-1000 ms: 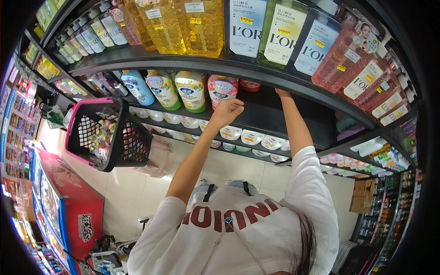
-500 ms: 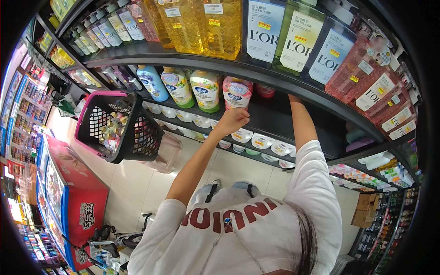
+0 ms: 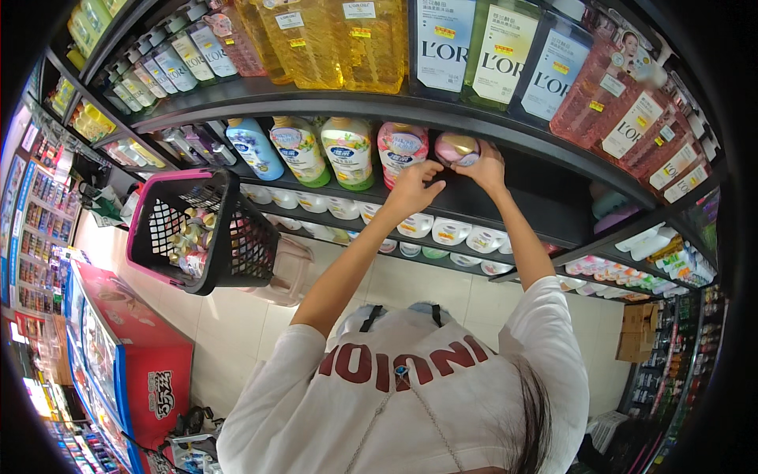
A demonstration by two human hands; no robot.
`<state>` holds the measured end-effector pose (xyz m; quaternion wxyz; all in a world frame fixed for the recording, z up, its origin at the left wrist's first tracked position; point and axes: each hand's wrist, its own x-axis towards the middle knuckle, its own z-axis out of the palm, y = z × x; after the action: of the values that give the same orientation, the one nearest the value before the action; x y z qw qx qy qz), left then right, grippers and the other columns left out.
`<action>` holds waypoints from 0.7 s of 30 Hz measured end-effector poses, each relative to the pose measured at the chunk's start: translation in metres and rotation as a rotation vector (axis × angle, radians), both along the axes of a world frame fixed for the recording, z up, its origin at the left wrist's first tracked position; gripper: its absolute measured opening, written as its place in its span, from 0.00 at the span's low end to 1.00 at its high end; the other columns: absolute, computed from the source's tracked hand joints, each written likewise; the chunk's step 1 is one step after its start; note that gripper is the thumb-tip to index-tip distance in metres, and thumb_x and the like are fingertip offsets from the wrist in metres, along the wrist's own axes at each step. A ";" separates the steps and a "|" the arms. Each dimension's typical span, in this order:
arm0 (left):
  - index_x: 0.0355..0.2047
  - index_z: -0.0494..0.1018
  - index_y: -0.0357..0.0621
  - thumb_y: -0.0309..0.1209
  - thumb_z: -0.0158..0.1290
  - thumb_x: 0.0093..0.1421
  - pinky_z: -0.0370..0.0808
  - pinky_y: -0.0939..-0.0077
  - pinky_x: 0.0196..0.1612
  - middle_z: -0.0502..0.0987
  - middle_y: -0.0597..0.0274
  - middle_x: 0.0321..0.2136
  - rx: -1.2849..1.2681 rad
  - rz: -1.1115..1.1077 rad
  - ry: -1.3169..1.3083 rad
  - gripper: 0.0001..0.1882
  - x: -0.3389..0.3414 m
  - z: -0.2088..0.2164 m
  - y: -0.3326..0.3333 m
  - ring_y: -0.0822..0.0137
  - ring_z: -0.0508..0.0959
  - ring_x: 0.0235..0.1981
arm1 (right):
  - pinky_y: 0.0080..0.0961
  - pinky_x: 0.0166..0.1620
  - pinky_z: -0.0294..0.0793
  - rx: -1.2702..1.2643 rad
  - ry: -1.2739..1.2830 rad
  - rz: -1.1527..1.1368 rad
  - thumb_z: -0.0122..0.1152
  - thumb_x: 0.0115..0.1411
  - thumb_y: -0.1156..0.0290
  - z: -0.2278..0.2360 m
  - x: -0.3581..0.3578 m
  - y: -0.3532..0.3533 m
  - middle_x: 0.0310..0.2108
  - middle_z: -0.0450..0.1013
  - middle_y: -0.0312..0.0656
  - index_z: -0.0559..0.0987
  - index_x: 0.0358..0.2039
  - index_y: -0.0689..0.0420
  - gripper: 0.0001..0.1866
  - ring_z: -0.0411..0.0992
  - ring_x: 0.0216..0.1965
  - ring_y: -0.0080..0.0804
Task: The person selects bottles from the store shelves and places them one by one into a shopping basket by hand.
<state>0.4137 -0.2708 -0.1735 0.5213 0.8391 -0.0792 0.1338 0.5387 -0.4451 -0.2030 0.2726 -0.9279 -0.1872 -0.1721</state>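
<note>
On the lower shelf my right hand (image 3: 487,167) is wrapped round a pink bottle with a gold cap (image 3: 452,148). This bottle is tipped, its cap facing toward me. Just left of it stands a pink-labelled bottle (image 3: 403,146), upright at the front of the row. My left hand (image 3: 412,191) is beside that bottle's lower right side, thumb apart from the fingers and nothing visible in it; whether it touches the bottle I cannot tell. Further left in the row are a cream bottle (image 3: 347,154), a green-and-yellow one (image 3: 300,152) and a blue one (image 3: 254,150).
A black basket with a pink rim (image 3: 133,225) stands at the left on a pale pink stool (image 3: 288,272), holding several gold-capped bottles. The upper shelf edge (image 3: 332,104) overhangs my hands, with large pump bottles (image 3: 442,47) above. White containers (image 3: 452,231) line the level below. A red-sided freezer (image 3: 154,347) is at lower left.
My right hand has come out from deep in the shelf with the pink bottle, which now shows at the front. My left hand has shifted slightly right and its fingers have spread.
</note>
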 end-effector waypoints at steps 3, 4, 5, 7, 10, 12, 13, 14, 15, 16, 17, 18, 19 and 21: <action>0.41 0.70 0.35 0.31 0.62 0.47 0.74 0.73 0.39 0.76 0.52 0.33 0.045 0.072 -0.113 0.22 -0.006 0.018 -0.010 0.62 0.77 0.37 | 0.39 0.47 0.70 0.067 -0.023 0.077 0.74 0.27 0.59 0.018 -0.039 -0.003 0.45 0.71 0.48 0.72 0.47 0.53 0.41 0.70 0.45 0.49; 0.41 0.70 0.35 0.31 0.62 0.47 0.74 0.73 0.39 0.76 0.52 0.33 0.043 0.065 -0.111 0.22 -0.008 0.020 -0.013 0.62 0.77 0.37 | 0.40 0.47 0.71 0.053 -0.089 0.094 0.74 0.27 0.60 0.019 -0.047 -0.003 0.44 0.71 0.47 0.72 0.47 0.53 0.41 0.70 0.45 0.50; 0.41 0.69 0.36 0.31 0.63 0.45 0.74 0.72 0.39 0.75 0.52 0.34 0.074 0.086 -0.131 0.24 -0.010 0.022 -0.015 0.62 0.77 0.38 | 0.38 0.46 0.71 0.097 -0.067 0.084 0.74 0.26 0.62 0.023 -0.054 -0.005 0.42 0.72 0.46 0.72 0.45 0.54 0.39 0.71 0.43 0.48; 0.42 0.68 0.37 0.32 0.65 0.43 0.74 0.72 0.38 0.75 0.52 0.34 0.104 0.103 -0.148 0.27 -0.013 0.025 -0.019 0.61 0.76 0.39 | 0.37 0.45 0.72 0.138 -0.027 0.096 0.74 0.26 0.63 0.030 -0.067 -0.009 0.41 0.71 0.45 0.72 0.46 0.54 0.39 0.71 0.42 0.47; 0.42 0.68 0.39 0.33 0.66 0.40 0.73 0.70 0.37 0.73 0.52 0.35 0.106 0.181 -0.174 0.28 -0.015 0.033 -0.024 0.59 0.75 0.39 | 0.36 0.43 0.72 0.198 -0.001 0.125 0.74 0.26 0.66 0.028 -0.084 -0.013 0.40 0.71 0.44 0.72 0.46 0.54 0.40 0.72 0.41 0.46; 0.42 0.69 0.41 0.33 0.66 0.40 0.73 0.68 0.37 0.71 0.51 0.36 0.249 0.076 -0.232 0.28 -0.018 0.039 -0.026 0.56 0.74 0.38 | 0.35 0.43 0.72 0.215 -0.013 0.141 0.74 0.25 0.67 0.026 -0.093 -0.015 0.39 0.71 0.44 0.72 0.46 0.53 0.39 0.72 0.40 0.45; 0.41 0.71 0.43 0.35 0.66 0.39 0.73 0.66 0.36 0.71 0.54 0.33 0.288 0.074 -0.316 0.27 -0.019 0.038 -0.027 0.55 0.74 0.35 | 0.35 0.41 0.73 0.214 -0.031 0.130 0.74 0.26 0.68 0.027 -0.097 -0.014 0.38 0.70 0.43 0.72 0.45 0.52 0.38 0.72 0.39 0.44; 0.41 0.71 0.43 0.35 0.66 0.39 0.73 0.66 0.36 0.71 0.54 0.33 0.288 0.076 -0.314 0.27 -0.021 0.037 -0.029 0.55 0.74 0.35 | 0.35 0.40 0.73 0.213 -0.049 0.120 0.74 0.27 0.68 0.027 -0.101 -0.013 0.37 0.70 0.42 0.73 0.44 0.52 0.37 0.72 0.38 0.43; 0.40 0.72 0.42 0.35 0.65 0.40 0.73 0.66 0.35 0.71 0.55 0.32 0.317 0.031 -0.310 0.25 -0.022 0.036 -0.031 0.55 0.74 0.34 | 0.35 0.40 0.73 0.218 -0.062 0.110 0.74 0.27 0.68 0.028 -0.105 -0.012 0.36 0.70 0.42 0.73 0.44 0.52 0.37 0.71 0.38 0.42; 0.39 0.73 0.42 0.36 0.64 0.41 0.73 0.66 0.35 0.70 0.56 0.31 0.346 -0.017 -0.306 0.24 -0.023 0.037 -0.033 0.55 0.74 0.33 | 0.35 0.40 0.73 0.218 -0.061 0.111 0.74 0.27 0.68 0.028 -0.107 -0.012 0.36 0.70 0.42 0.73 0.44 0.52 0.37 0.71 0.38 0.42; 0.37 0.73 0.40 0.36 0.63 0.43 0.72 0.65 0.33 0.70 0.57 0.29 0.325 -0.054 -0.322 0.21 -0.025 0.038 -0.034 0.56 0.74 0.29 | 0.35 0.39 0.72 0.224 -0.071 0.111 0.74 0.27 0.68 0.028 -0.110 -0.012 0.36 0.70 0.42 0.73 0.44 0.52 0.37 0.71 0.38 0.42; 0.37 0.73 0.40 0.36 0.63 0.43 0.72 0.65 0.33 0.70 0.57 0.29 0.325 -0.052 -0.321 0.21 -0.025 0.037 -0.034 0.56 0.74 0.29 | 0.35 0.39 0.72 0.230 -0.081 0.111 0.74 0.27 0.68 0.028 -0.112 -0.013 0.36 0.70 0.42 0.73 0.44 0.52 0.37 0.71 0.38 0.41; 0.37 0.73 0.40 0.36 0.62 0.44 0.72 0.65 0.32 0.70 0.56 0.29 0.333 -0.089 -0.345 0.20 -0.025 0.038 -0.034 0.55 0.74 0.29 | 0.35 0.39 0.72 0.229 -0.082 0.113 0.74 0.27 0.68 0.028 -0.113 -0.014 0.36 0.70 0.42 0.73 0.44 0.52 0.37 0.71 0.38 0.41; 0.36 0.73 0.39 0.35 0.62 0.45 0.71 0.65 0.31 0.70 0.56 0.29 0.339 -0.124 -0.369 0.20 -0.028 0.038 -0.035 0.55 0.74 0.28 | 0.34 0.38 0.73 0.228 -0.105 0.130 0.74 0.27 0.67 0.029 -0.115 -0.018 0.34 0.71 0.42 0.74 0.43 0.52 0.35 0.72 0.36 0.41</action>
<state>0.3858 -0.3053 -0.1351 0.3572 0.8694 -0.2456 0.2370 0.4233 -0.4626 -0.1744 0.3766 -0.8666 -0.2402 -0.2226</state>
